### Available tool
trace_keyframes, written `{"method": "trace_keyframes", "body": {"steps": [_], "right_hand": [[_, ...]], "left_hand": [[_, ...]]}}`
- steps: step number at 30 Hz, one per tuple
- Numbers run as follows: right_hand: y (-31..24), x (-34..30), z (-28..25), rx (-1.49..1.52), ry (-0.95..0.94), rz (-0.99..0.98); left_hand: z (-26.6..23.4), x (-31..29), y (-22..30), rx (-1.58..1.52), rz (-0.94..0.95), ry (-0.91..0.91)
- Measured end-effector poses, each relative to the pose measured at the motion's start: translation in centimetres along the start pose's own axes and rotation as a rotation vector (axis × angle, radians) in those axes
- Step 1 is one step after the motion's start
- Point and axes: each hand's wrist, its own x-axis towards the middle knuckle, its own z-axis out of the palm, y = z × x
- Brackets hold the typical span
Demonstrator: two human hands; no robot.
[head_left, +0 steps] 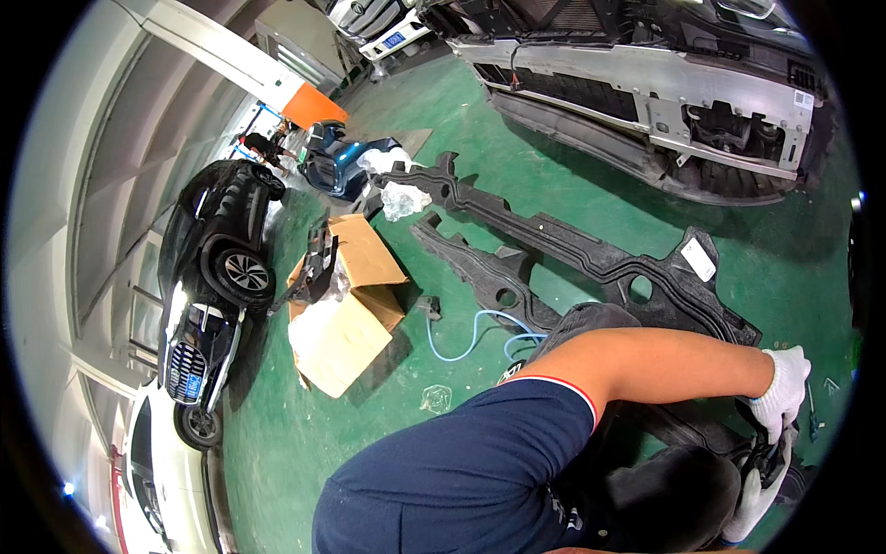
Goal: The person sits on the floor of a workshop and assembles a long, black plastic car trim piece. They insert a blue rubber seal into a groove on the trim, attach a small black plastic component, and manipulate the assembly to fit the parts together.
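My left arm reaches across to the right edge of the view. At its end my left hand [784, 388], in a white knitted glove, has its fingers bent down and closed. Just below it my right hand [764, 494], also gloved in white, is curled round a small dark part [762, 459]. The two hands nearly meet there, and the gloves hide most of that part. Under and beside them lies a long black moulded piece [688, 427], partly covered by my arm and dark-trousered knee.
Two long black moulded strips [591, 242] [480, 272] lie on the green floor [443, 369]. A blue hose [450, 358] runs beside an opened cardboard box [346, 342]. A car front without its bumper [637, 102] stands at the top right; a black car [217, 268] is parked left. Small tools [814, 420] lie right.
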Motion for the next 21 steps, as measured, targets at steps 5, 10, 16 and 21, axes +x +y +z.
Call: {"method": "trace_keyframes", "body": {"steps": [5, 10, 16, 21], "right_hand": [[-3.6, -0.5, 3.1, 0.035, 0.087, 0.071], [7.3, 3.2, -12.2, -0.199, -0.156, 0.215], [-7.5, 6.1, 2.1, -0.995, -0.440, -0.049], [-10.4, 6.2, 1.1, -0.774, -0.426, 0.214]], "left_hand": [[0.6, -1.9, 1.2, -0.029, 0.034, 0.048], [-0.8, -2.0, 2.6, 0.022, 0.150, 0.095], [1.1, -6.6, -1.8, -0.407, 0.121, 0.554], [2.7, -9.2, -5.1, -0.585, -0.433, 0.024]]}}
